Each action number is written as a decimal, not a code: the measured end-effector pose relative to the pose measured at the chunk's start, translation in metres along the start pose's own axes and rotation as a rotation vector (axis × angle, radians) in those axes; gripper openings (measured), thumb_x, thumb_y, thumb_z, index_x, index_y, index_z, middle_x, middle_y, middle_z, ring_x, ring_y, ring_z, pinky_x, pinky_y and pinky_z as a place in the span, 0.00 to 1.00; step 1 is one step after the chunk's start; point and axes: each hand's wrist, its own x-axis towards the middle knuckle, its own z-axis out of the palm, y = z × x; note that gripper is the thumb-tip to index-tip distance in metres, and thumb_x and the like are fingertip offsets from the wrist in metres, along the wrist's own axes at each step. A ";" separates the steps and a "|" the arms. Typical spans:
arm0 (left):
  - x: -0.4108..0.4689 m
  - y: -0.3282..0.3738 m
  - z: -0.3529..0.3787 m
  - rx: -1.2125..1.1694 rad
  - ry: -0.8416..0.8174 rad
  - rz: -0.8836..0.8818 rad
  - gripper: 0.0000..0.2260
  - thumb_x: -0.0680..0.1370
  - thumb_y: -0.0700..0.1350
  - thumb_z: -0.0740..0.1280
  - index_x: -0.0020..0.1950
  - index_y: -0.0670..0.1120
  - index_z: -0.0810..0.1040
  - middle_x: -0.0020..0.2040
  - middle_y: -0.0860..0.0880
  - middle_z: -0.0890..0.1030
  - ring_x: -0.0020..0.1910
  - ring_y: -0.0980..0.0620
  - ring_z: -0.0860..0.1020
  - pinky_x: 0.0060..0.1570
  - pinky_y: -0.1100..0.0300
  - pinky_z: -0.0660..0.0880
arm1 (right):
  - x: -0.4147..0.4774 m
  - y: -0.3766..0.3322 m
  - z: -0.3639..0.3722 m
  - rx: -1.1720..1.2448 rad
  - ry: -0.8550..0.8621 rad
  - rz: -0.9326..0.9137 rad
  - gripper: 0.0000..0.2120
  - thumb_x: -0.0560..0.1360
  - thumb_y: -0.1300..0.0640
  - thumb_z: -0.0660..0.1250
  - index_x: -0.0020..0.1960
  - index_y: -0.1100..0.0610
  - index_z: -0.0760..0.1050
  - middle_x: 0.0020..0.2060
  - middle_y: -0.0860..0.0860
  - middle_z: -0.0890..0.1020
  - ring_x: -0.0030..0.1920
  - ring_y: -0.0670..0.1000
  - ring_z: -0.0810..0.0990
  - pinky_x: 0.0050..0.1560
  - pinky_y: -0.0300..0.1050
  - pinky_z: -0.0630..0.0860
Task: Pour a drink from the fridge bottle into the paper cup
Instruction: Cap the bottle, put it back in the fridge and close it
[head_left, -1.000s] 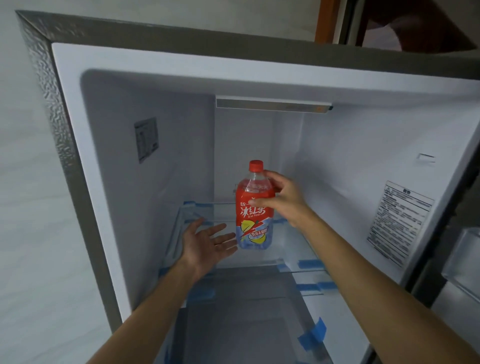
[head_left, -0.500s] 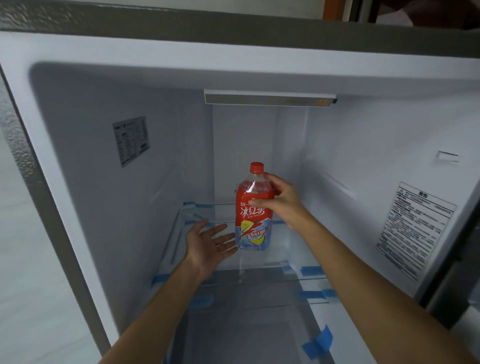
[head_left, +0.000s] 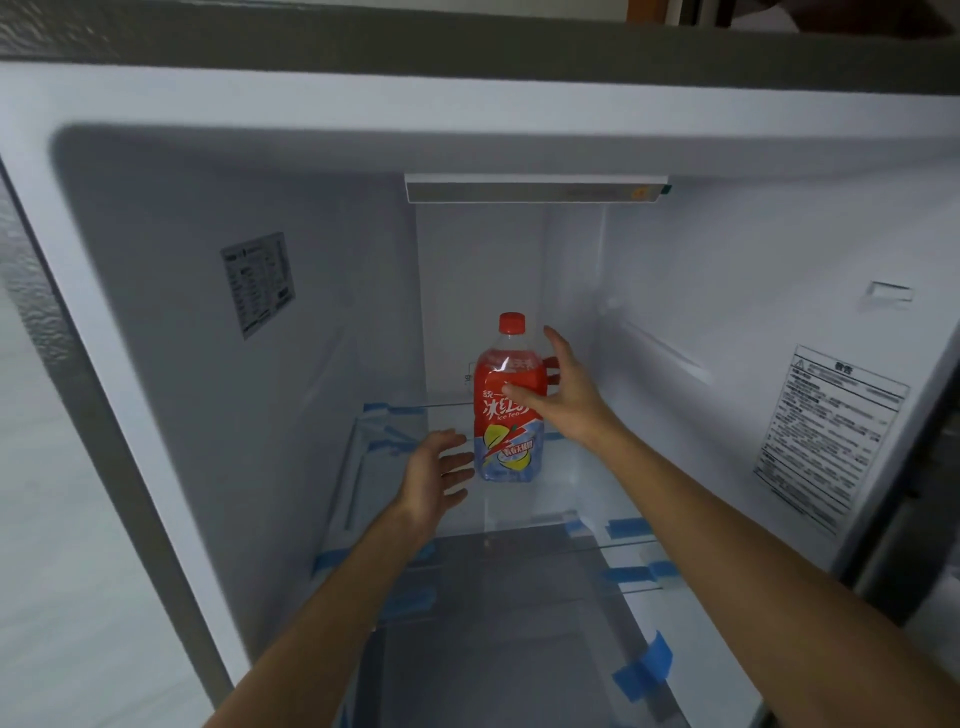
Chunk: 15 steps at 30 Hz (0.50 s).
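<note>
The red-capped ice tea bottle (head_left: 506, 447) stood upright on the glass shelf (head_left: 563, 501) inside the open fridge (head_left: 322, 98), toward the shelf's back edge and about midway between its side edges. The right hand (head_left: 569, 400) grasped the bottle's upper body from the right, thumb laid across the front of the red label, fingers curled round the back, the forefinger lifted free beside the neck. The left hand (head_left: 434, 475) was released, palm turned toward the bottle and fingers spread, just beside its lower left side; whether the fingertips touched it could not be told. Strips of blue tape (head_left: 641, 667) marked the shelf edges
</note>
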 end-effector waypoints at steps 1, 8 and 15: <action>-0.005 0.001 0.001 0.074 -0.017 0.021 0.19 0.79 0.55 0.59 0.65 0.47 0.73 0.65 0.43 0.77 0.63 0.43 0.74 0.66 0.47 0.68 | -0.002 -0.001 -0.001 -0.037 0.011 0.031 0.51 0.65 0.40 0.75 0.79 0.48 0.51 0.73 0.57 0.67 0.70 0.59 0.71 0.63 0.61 0.75; -0.036 0.004 -0.006 0.732 -0.089 0.237 0.20 0.81 0.48 0.64 0.73 0.45 0.68 0.69 0.41 0.74 0.59 0.47 0.73 0.60 0.56 0.70 | -0.054 -0.006 -0.005 -0.507 -0.117 0.089 0.38 0.76 0.38 0.64 0.77 0.56 0.57 0.72 0.59 0.69 0.67 0.59 0.74 0.64 0.56 0.74; -0.082 -0.010 -0.035 1.442 -0.174 0.404 0.27 0.80 0.56 0.62 0.75 0.44 0.62 0.68 0.40 0.72 0.65 0.40 0.72 0.64 0.48 0.71 | -0.140 -0.020 0.008 -0.871 -0.294 0.130 0.37 0.78 0.36 0.61 0.78 0.54 0.55 0.74 0.58 0.66 0.69 0.59 0.70 0.65 0.53 0.70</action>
